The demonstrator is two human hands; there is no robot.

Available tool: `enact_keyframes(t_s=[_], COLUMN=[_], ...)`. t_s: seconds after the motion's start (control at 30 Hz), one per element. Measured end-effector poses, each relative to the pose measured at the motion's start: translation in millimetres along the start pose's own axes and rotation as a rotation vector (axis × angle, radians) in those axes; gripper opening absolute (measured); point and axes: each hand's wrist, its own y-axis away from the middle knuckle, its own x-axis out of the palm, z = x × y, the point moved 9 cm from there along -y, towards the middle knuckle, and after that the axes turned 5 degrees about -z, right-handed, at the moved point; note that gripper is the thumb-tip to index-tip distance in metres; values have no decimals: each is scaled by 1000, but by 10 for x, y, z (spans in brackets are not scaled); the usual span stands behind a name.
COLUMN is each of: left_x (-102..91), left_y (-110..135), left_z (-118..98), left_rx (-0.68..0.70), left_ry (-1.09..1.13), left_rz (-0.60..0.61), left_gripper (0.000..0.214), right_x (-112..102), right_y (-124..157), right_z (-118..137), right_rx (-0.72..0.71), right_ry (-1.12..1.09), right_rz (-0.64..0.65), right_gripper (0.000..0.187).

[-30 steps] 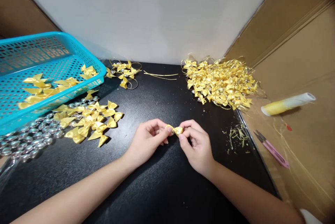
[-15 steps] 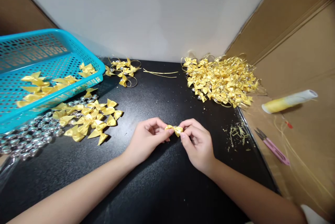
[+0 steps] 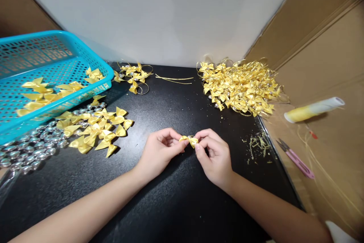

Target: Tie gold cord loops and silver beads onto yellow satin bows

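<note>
A small yellow satin bow (image 3: 193,142) is held between my two hands, above the middle of the black table (image 3: 159,205). My left hand (image 3: 163,146) pinches its left side between thumb and fingers. My right hand (image 3: 213,154) pinches the right side, thumb and forefinger on the loop. A tiny shiny spot shows at the bow's centre, too small to make out. To the left lies a group of loose yellow bows (image 3: 99,131), partly over strings of silver beads (image 3: 34,146).
A turquoise basket (image 3: 109,78) with several bows stands at the left. Bows with gold loops (image 3: 241,87) are heaped at the back right, a smaller group (image 3: 133,74) at the back left. Two gold cords (image 3: 173,80), thread scraps (image 3: 258,146), pink snips (image 3: 297,161) and a yellow-white roll (image 3: 313,110) lie around.
Both hands keep their pinch on the bow at almost the same spot. The right fingers have shifted very slightly; the other things lie as before.
</note>
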Motion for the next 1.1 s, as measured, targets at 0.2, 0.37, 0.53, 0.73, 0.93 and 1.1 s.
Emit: enact_keyframes(t_s=[0.2,0.37,0.53,0.73,0.93,1.1], left_x=[-5,-11,-6,6,-4,-5], left_y=[15,12,12,20,19,23], left_z=[3,16,18,-12,4,-8], left_rx=[0,3,23,65,58,67], left_ry=[-1,8,2,-18,-9,-13], left_rz=[-2,-5,-1,5,-9,-25], left_gripper=[22,21,20,18,17,17], right_x=[4,1,1,-1,2,10], right_y=[7,6,-3,3,15,15], right_z=[5,8,40,58,113,128], right_rx=[-13,-10,-33,-45,-90,-101], right_ry=[1,40,51,113,151,153], right_rz=[2,-6,-20,-45,-59,-44], right_gripper=[24,26,25,25,25,25])
